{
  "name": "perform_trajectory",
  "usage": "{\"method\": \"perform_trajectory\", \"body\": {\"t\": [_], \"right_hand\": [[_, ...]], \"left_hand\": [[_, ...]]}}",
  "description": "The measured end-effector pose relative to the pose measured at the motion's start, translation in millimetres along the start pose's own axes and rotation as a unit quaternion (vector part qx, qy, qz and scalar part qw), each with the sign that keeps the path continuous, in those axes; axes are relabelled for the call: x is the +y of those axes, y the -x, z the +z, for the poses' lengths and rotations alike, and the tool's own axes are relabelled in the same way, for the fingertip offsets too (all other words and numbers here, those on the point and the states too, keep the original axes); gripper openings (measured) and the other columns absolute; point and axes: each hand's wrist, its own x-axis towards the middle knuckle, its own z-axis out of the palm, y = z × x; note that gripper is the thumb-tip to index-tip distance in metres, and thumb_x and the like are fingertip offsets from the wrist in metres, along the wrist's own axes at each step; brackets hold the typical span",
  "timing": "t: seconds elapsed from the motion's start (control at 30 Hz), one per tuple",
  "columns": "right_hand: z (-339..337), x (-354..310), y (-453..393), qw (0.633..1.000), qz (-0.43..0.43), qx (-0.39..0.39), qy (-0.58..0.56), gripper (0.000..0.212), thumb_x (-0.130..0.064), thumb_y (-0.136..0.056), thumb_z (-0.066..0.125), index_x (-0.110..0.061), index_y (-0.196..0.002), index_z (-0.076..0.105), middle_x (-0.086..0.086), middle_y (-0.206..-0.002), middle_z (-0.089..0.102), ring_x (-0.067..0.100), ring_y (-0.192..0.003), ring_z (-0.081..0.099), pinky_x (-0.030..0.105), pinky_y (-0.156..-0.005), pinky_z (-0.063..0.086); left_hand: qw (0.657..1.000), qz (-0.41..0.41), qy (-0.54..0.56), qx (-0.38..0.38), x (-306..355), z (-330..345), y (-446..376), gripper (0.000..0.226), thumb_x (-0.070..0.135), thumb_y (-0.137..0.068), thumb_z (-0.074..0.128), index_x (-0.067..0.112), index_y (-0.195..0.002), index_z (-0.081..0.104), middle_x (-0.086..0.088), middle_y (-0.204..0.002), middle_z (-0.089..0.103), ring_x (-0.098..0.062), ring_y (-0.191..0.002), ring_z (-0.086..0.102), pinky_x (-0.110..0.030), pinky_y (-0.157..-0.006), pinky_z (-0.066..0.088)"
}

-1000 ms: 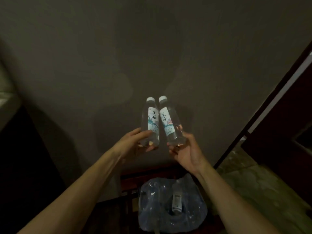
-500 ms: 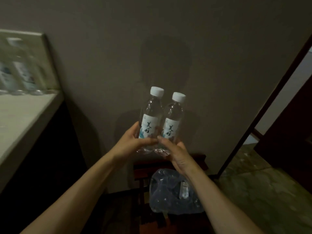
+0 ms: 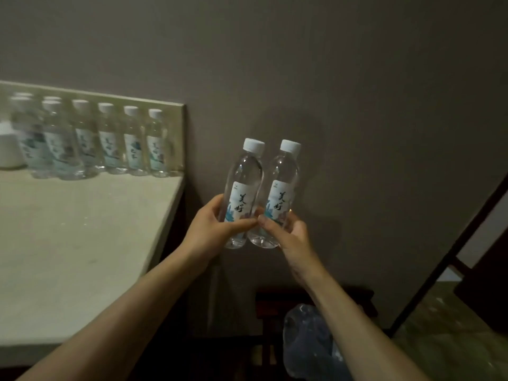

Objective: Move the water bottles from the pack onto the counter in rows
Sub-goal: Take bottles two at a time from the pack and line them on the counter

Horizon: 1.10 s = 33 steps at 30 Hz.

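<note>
I hold two clear water bottles with white caps upright, side by side in front of the grey wall. My left hand (image 3: pixel 211 229) grips the left bottle (image 3: pixel 243 177) at its label. My right hand (image 3: pixel 288 237) grips the right bottle (image 3: pixel 283 177) near its base. The two bottles touch. Left of them lies the pale counter (image 3: pixel 82 243), just beyond the bottles' reach. Several matching bottles (image 3: pixel 110 141) stand in rows along the counter's back edge. The plastic pack (image 3: pixel 310 345), crumpled, sits low on a dark stool under my right forearm.
A white container (image 3: pixel 8 152) stands at the counter's far left beside the rows. A dark stool (image 3: pixel 316 298) carries the pack. A dark door frame (image 3: pixel 453 257) slants down the right, with tiled floor (image 3: pixel 453 331) beyond it.
My view has swung left, bringing the counter and its rows of bottles into sight. Both hands have carried the two bottles up and leftward, closer to the counter's right edge.
</note>
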Motion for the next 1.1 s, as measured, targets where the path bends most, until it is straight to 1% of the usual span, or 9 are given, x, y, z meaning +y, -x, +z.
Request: {"method": "perform_trajectory", "body": {"t": [0.13, 0.23, 0.33, 0.43, 0.53, 0.67, 0.93, 1.0, 1.1], "right_hand": [[71.8, -2.4, -14.2, 0.999, -0.024, -0.014, 0.031, 0.047, -0.015, -0.080, 0.076, -0.007, -0.124, 0.060, 0.008, -0.112, 0.073, 0.020, -0.104, 0.071, 0.035, -0.090, 0.056], [130.0, -2.6, -22.5, 0.998, -0.040, -0.026, 0.028, 0.041, -0.005, -0.082, 0.073, -0.002, -0.121, 0.060, 0.011, -0.110, 0.074, 0.021, -0.101, 0.072, 0.033, -0.088, 0.058], [178.1, 2.5, -26.3, 0.998, -0.038, -0.035, 0.023, 0.041, -0.005, -0.082, 0.073, -0.003, -0.121, 0.060, 0.012, -0.110, 0.073, 0.023, -0.100, 0.072, 0.031, -0.084, 0.058], [212.7, 9.6, -28.4, 0.998, -0.027, -0.047, 0.022, 0.045, -0.008, -0.081, 0.076, -0.005, -0.123, 0.060, 0.012, -0.111, 0.073, 0.025, -0.102, 0.071, 0.037, -0.087, 0.058], [233.4, 12.5, -30.5, 0.999, -0.006, -0.048, 0.013, 0.048, -0.007, -0.078, 0.078, -0.005, -0.122, 0.058, 0.013, -0.110, 0.073, 0.026, -0.100, 0.072, 0.043, -0.089, 0.058], [254.2, 17.3, -37.3, 0.998, 0.015, -0.044, 0.032, 0.044, -0.005, -0.077, 0.077, -0.014, -0.115, 0.057, 0.010, -0.107, 0.073, 0.021, -0.095, 0.073, 0.034, -0.082, 0.060], [276.0, 35.9, -57.2, 0.996, 0.041, -0.065, 0.042, 0.047, -0.005, -0.080, 0.076, -0.007, -0.121, 0.054, 0.015, -0.111, 0.068, 0.014, -0.086, 0.073, 0.019, -0.062, 0.056], [276.6, 37.3, -64.7, 0.994, 0.036, -0.079, 0.072, 0.047, -0.011, -0.080, 0.077, -0.012, -0.120, 0.054, 0.011, -0.111, 0.068, 0.012, -0.088, 0.072, 0.018, -0.062, 0.056], [275.2, 41.0, -76.3, 0.980, 0.025, -0.100, 0.172, 0.050, -0.031, -0.077, 0.079, -0.021, -0.120, 0.053, 0.002, -0.112, 0.067, 0.013, -0.097, 0.069, 0.025, -0.072, 0.060]], "left_hand": [[0.998, 0.017, -0.044, 0.046, 4.9, -72.7, -1.6, 0.059, 0.021, -0.066, 0.088, 0.022, -0.116, 0.057, 0.003, -0.101, 0.074, -0.011, -0.090, 0.073, -0.036, -0.080, 0.061], [0.994, 0.012, -0.056, 0.092, 7.0, -130.4, -3.1, 0.067, 0.025, -0.059, 0.092, 0.021, -0.113, 0.054, 0.003, -0.100, 0.072, -0.011, -0.089, 0.072, -0.034, -0.078, 0.061], [0.991, 0.011, -0.078, 0.107, 6.7, -178.1, -0.6, 0.067, 0.027, -0.058, 0.093, 0.020, -0.112, 0.054, 0.002, -0.101, 0.069, -0.011, -0.088, 0.071, -0.032, -0.076, 0.061], [0.988, 0.018, -0.111, 0.109, 7.7, -214.2, 3.8, 0.068, 0.031, -0.058, 0.092, 0.020, -0.114, 0.054, 0.002, -0.101, 0.067, -0.011, -0.088, 0.071, -0.032, -0.074, 0.062], [0.985, 0.013, -0.126, 0.120, 5.2, -236.2, 2.8, 0.064, 0.028, -0.061, 0.091, 0.018, -0.115, 0.057, 0.001, -0.102, 0.068, -0.012, -0.087, 0.071, -0.031, -0.072, 0.062], [0.983, -0.001, -0.108, 0.152, -1.6, -252.2, 0.2, 0.061, 0.026, -0.061, 0.090, 0.020, -0.115, 0.063, 0.002, -0.097, 0.071, -0.011, -0.082, 0.072, -0.029, -0.069, 0.062], [0.975, -0.004, -0.118, 0.187, -16.9, -268.8, -7.1, 0.056, 0.019, -0.066, 0.087, 0.020, -0.114, 0.059, 0.007, -0.099, 0.067, -0.003, -0.083, 0.065, -0.016, -0.062, 0.055], [0.971, 0.000, -0.142, 0.193, -18.6, -272.8, -13.0, 0.058, 0.020, -0.067, 0.086, 0.020, -0.117, 0.058, 0.007, -0.103, 0.066, -0.005, -0.086, 0.065, -0.014, -0.060, 0.052], [0.966, -0.003, -0.157, 0.208, -24.5, -280.4, -22.1, 0.062, 0.021, -0.068, 0.085, 0.021, -0.123, 0.056, 0.006, -0.110, 0.065, -0.014, -0.097, 0.066, -0.017, -0.070, 0.053]]}}
